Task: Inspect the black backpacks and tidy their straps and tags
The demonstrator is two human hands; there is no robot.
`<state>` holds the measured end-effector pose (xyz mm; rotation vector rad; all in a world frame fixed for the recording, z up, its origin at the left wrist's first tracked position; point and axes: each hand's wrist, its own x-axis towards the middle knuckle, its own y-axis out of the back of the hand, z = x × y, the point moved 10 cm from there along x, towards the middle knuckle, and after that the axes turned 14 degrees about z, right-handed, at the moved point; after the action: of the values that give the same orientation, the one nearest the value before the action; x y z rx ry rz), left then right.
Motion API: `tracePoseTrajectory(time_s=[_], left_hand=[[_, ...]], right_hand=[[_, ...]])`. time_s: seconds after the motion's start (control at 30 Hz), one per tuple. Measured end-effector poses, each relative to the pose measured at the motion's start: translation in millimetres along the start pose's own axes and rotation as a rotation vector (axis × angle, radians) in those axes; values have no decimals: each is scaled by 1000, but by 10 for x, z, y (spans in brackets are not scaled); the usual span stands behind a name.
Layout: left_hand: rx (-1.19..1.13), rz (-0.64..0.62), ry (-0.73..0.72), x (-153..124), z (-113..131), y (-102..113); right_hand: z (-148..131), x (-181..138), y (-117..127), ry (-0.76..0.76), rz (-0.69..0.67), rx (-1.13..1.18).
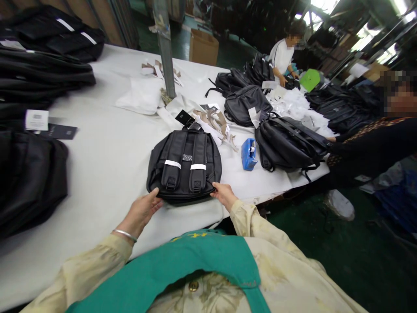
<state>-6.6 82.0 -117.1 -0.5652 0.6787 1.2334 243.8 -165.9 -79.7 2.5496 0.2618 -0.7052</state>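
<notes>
Clasping black backpack (184,165), left hand (143,211), right hand (223,194) — blue tape dispenser (249,154) beside, paper scraps (215,119) beyond

A bag factory's finishing and packing floor.
A long white-covered counter (97,165) carries stacks of identical black backpacks (42,74), one backpack with paper-banded straps (184,167), loose hang tags (37,120), heaps of paper scraps (293,104) and a blue tape dispenser (249,154). Two co-workers (282,56) handle bags at the same counter; a cardboard box (203,47) stands on the green floor (325,252).
</notes>
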Motion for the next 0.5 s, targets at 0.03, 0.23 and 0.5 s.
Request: tracePoseTrajectory(time_s=[0.03, 0.23, 0.5], left_hand=[[22, -16, -54, 19, 49, 50], [199, 27, -190, -7, -121, 137], [-38, -39, 96, -151, -446, -228]], right_hand=[[-41, -40, 32, 76, 22, -38], [-604, -641, -204, 1232, -152, -759], [-647, -515, -667, 1340, -247, -1169]])
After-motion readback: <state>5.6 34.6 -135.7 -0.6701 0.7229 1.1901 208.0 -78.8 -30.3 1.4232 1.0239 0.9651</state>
